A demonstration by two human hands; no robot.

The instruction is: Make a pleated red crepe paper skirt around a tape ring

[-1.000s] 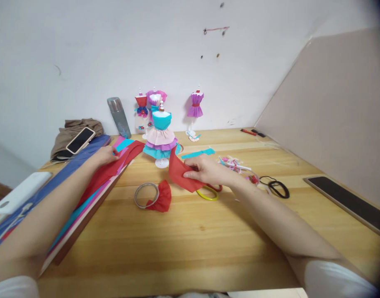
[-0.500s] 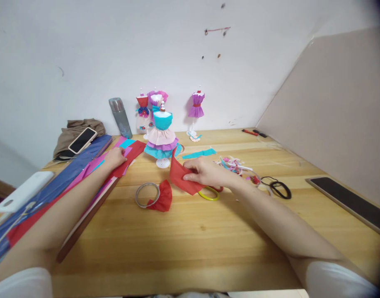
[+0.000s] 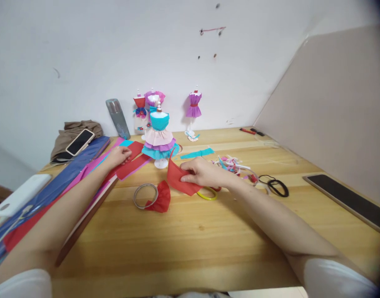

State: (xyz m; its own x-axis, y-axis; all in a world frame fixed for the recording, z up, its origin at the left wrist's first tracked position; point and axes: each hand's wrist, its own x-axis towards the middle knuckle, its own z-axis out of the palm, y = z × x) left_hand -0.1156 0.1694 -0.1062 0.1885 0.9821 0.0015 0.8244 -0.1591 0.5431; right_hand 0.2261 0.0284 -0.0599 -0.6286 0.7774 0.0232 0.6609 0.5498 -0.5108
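Note:
My right hand (image 3: 200,171) pinches a red piece of crepe-like paper (image 3: 179,178) between thumb and fingers, held above the table. My left hand (image 3: 119,156) has its fingers curled over a layered stack of coloured strips; what lies inside the fingers is hidden. Beside it lie a red strip (image 3: 134,164) with pink under its edge and a blue strip (image 3: 127,143). A tape roll (image 3: 145,185) touches a gathered red ruffle (image 3: 163,196) in front. Between the hands, farther back, stands a small dress form (image 3: 159,122) in a blue top and tiered skirt.
More dressed forms, one in purple (image 3: 194,105), stand by the wall. A flask (image 3: 117,119), a phone (image 3: 80,142) and a white device (image 3: 21,194) are at left. Paper scraps (image 3: 231,164), a yellow ring (image 3: 207,197), black hair ties (image 3: 278,187) and a dark slab (image 3: 345,200) lie right.
My left hand has shifted slightly right over the stack, and the red strips there now lie fanned apart. My right hand still holds the red paper. The view has shifted a little.

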